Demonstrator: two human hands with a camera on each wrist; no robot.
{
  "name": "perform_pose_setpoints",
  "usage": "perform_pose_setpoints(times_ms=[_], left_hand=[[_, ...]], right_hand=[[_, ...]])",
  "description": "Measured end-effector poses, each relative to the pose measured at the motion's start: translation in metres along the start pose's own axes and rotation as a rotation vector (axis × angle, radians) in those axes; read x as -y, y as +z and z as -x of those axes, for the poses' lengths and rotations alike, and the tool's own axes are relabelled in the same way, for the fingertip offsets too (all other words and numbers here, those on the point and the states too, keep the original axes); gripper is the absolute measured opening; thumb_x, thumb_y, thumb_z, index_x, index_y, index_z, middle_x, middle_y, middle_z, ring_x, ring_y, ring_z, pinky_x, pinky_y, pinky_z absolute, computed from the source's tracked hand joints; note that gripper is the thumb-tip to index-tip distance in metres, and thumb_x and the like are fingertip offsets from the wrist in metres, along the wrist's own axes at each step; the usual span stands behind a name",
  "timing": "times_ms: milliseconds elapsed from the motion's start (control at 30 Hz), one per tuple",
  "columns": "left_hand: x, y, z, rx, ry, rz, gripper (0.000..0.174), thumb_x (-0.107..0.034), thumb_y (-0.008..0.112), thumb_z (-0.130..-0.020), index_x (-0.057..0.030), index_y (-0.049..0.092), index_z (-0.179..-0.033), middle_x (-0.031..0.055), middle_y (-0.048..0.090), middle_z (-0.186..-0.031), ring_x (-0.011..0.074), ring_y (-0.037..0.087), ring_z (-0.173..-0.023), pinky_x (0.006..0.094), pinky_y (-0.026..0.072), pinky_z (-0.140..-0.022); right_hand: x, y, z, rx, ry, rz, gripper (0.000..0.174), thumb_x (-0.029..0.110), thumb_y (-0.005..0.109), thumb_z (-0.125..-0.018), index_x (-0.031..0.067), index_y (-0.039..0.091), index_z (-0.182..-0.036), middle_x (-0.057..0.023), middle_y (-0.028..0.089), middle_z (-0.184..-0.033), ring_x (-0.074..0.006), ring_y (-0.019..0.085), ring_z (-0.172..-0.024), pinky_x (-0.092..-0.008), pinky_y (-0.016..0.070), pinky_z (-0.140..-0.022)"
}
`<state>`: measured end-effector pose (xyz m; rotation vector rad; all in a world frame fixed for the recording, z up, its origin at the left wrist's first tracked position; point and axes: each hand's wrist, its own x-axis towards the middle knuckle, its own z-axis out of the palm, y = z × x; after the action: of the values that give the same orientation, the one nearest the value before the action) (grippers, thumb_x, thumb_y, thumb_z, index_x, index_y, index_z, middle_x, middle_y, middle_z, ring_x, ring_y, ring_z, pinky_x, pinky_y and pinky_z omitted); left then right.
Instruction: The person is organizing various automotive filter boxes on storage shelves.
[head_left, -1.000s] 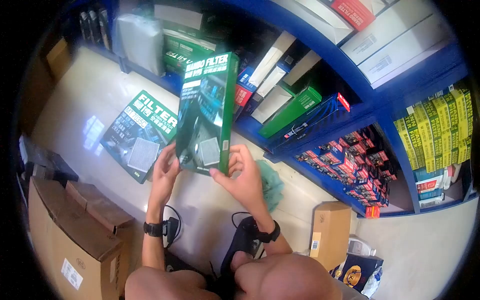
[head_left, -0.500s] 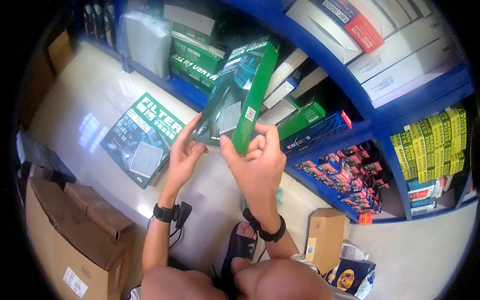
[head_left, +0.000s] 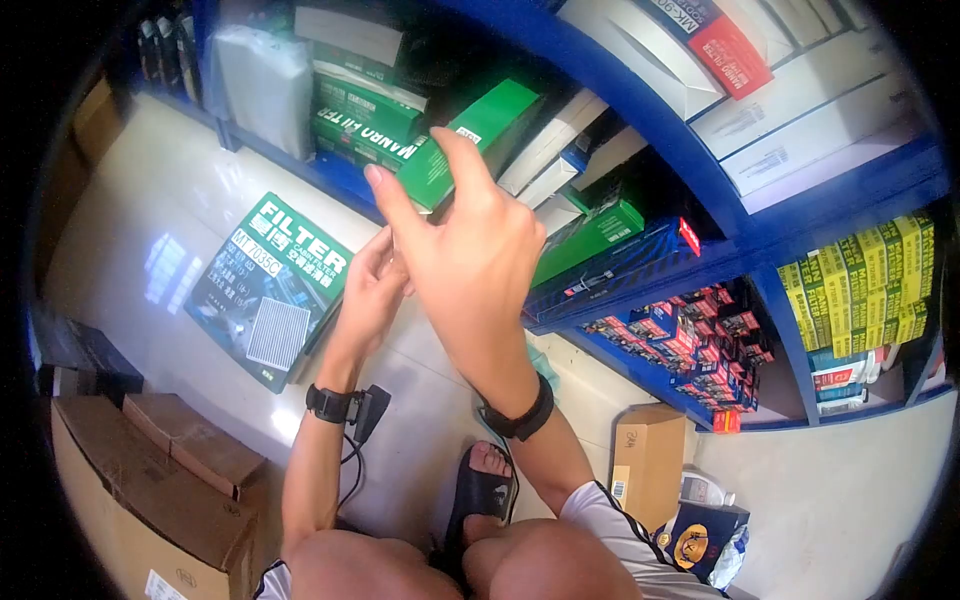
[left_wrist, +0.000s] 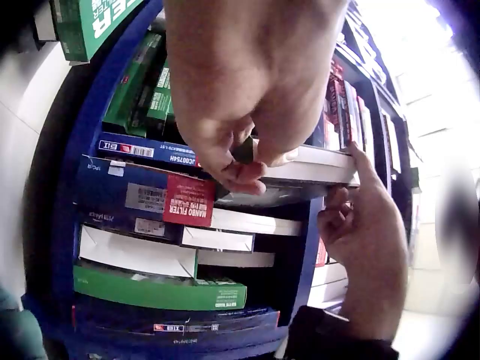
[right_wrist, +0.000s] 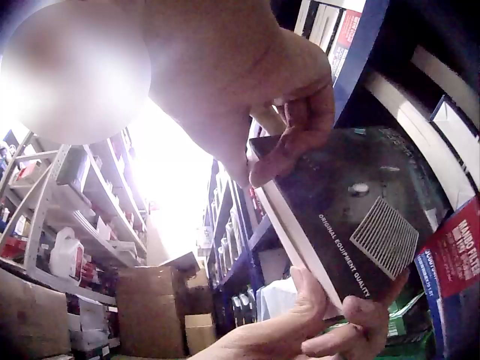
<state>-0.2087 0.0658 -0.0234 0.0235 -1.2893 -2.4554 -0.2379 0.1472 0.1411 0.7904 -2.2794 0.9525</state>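
Note:
A green cabin filter box is held up before the shelf, its narrow green side toward the head camera. My left hand grips the lower part; in the right wrist view its fingers wrap the lower edge under the dark printed face. My right hand is at the near end, thumb and forefinger spread across the narrow side in the head view. In the right wrist view its curled fingers hold the box's corner. A second filter box, marked MT 7035C, lies face up on the floor to the left.
Blue shelving stands ahead and to the right, stocked with green filter boxes, white boxes and yellow packs. Brown cartons stand at the left; a small carton and a dark blue bag are at the right.
The held box has turned from showing its printed front to showing its narrow green side. My right hand has moved up over its near end. The box on the floor stays put.

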Motion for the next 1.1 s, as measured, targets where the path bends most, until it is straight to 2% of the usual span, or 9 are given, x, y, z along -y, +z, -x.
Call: perform_pose_setpoints(times_ms=[300, 400, 433, 500, 533, 767, 900, 933, 1100], left_hand=[[0.0, 0.017, -0.046, -0.052, 0.001, -0.119, 0.048, -0.025, 0.072, -0.109, 0.0028, 0.06, -0.147, 0.0021, 0.069, -0.111, 0.0071, 0.059, -0.085, 0.0239, 0.0472, -0.074], [0.002, 0.034, -0.061, -0.237, 0.271, -0.442, 0.039, -0.011, 0.083, -0.096, -0.0086, 0.074, -0.134, 0.0076, 0.071, -0.119, 0.0124, 0.065, -0.084, 0.0287, 0.0538, -0.071], [0.0, 0.04, -0.063, -0.241, 0.269, -0.443, 0.039, -0.011, 0.083, -0.096, -0.0086, 0.074, -0.134, 0.0076, 0.071, -0.119, 0.0124, 0.065, -0.084, 0.0287, 0.0538, -0.071], [-0.005, 0.049, -0.068, -0.211, 0.529, -0.665, 0.038, -0.008, 0.083, -0.093, -0.0077, 0.076, -0.13, 0.0093, 0.072, -0.116, 0.0158, 0.068, -0.084, 0.0305, 0.0556, -0.073], [-0.006, 0.054, -0.07, -0.22, 0.534, -0.658, 0.037, -0.005, 0.083, -0.091, -0.0069, 0.077, -0.127, 0.0113, 0.073, -0.112, 0.0204, 0.07, -0.085, 0.0328, 0.0565, -0.076], [-0.001, 0.055, -0.102, -0.175, 0.593, -0.783, 0.038, -0.007, 0.082, -0.09, -0.0062, 0.076, -0.128, 0.014, 0.073, -0.105, 0.0281, 0.068, -0.089, 0.0393, 0.0564, -0.082], [0.007, 0.058, -0.113, -0.171, 0.548, -0.867, 0.038, -0.008, 0.077, -0.094, -0.0053, 0.075, -0.132, 0.0158, 0.075, -0.116, 0.0345, 0.068, -0.096, 0.0436, 0.0565, -0.091], [0.007, 0.059, -0.112, -0.133, 0.524, -0.877, 0.04, -0.009, 0.072, -0.098, -0.0033, 0.073, -0.138, 0.0175, 0.074, -0.126, 0.0384, 0.065, -0.104, 0.0458, 0.0539, -0.099], [0.009, 0.054, -0.11, -0.041, 0.56, -1.016, 0.048, -0.012, 0.065, -0.103, -0.0017, 0.064, -0.149, 0.0183, 0.067, -0.139, 0.0419, 0.059, -0.116, 0.0468, 0.0497, -0.106]], right_hand=[[-0.036, 0.011, -0.019, -0.018, 0.016, 0.158, 0.056, 0.041, 0.082, -0.096, 0.0081, 0.072, -0.14, -0.0133, 0.07, -0.06, -0.0317, 0.077, -0.061, -0.0418, 0.0597, -0.063], [-0.05, 0.009, -0.022, -0.056, 0.1, 0.287, 0.058, 0.034, 0.077, -0.099, 0.0144, 0.062, -0.152, -0.0129, 0.073, -0.067, -0.0363, 0.077, -0.067, -0.045, 0.0598, -0.069], [-0.055, 0.008, -0.023, -0.051, 0.1, 0.285, 0.058, 0.034, 0.077, -0.099, 0.0144, 0.062, -0.152, -0.0129, 0.073, -0.067, -0.0363, 0.077, -0.067, -0.045, 0.0598, -0.069], [-0.067, 0.007, -0.025, -0.097, 0.098, 0.288, 0.057, 0.033, 0.076, -0.1, 0.0164, 0.061, -0.152, -0.0128, 0.074, -0.067, -0.0369, 0.077, -0.068, -0.0459, 0.0593, -0.069], [-0.069, 0.004, -0.026, -0.057, 0.082, 0.29, 0.057, 0.031, 0.073, -0.103, 0.0194, 0.055, -0.155, -0.0222, 0.075, -0.076, -0.0444, 0.076, -0.071, -0.0543, 0.0596, -0.064], [-0.094, 0.011, -0.042, -0.046, 0.067, 0.389, 0.057, 0.028, 0.072, -0.103, 0.0193, 0.053, -0.156, -0.0224, 0.076, -0.078, -0.0456, 0.076, -0.072, -0.0566, 0.0594, -0.064], [-0.102, 0.019, -0.049, -0.121, 0.031, 0.429, 0.055, 0.025, 0.071, -0.103, 0.022, 0.051, -0.155, -0.024, 0.075, -0.078, -0.0476, 0.076, -0.074, -0.0589, 0.059, -0.064], [-0.102, 0.02, -0.05, -0.13, 0.036, 0.408, 0.053, 0.024, 0.07, -0.104, 0.0229, 0.051, -0.153, -0.0248, 0.075, -0.078, -0.0483, 0.076, -0.074, -0.0594, 0.0589, -0.064], [-0.108, 0.025, -0.052, -0.114, 0.068, 0.463, 0.045, 0.024, 0.068, -0.104, 0.0228, 0.054, -0.146, -0.0252, 0.074, -0.075, -0.0498, 0.075, -0.074, -0.0607, 0.0581, -0.063]])
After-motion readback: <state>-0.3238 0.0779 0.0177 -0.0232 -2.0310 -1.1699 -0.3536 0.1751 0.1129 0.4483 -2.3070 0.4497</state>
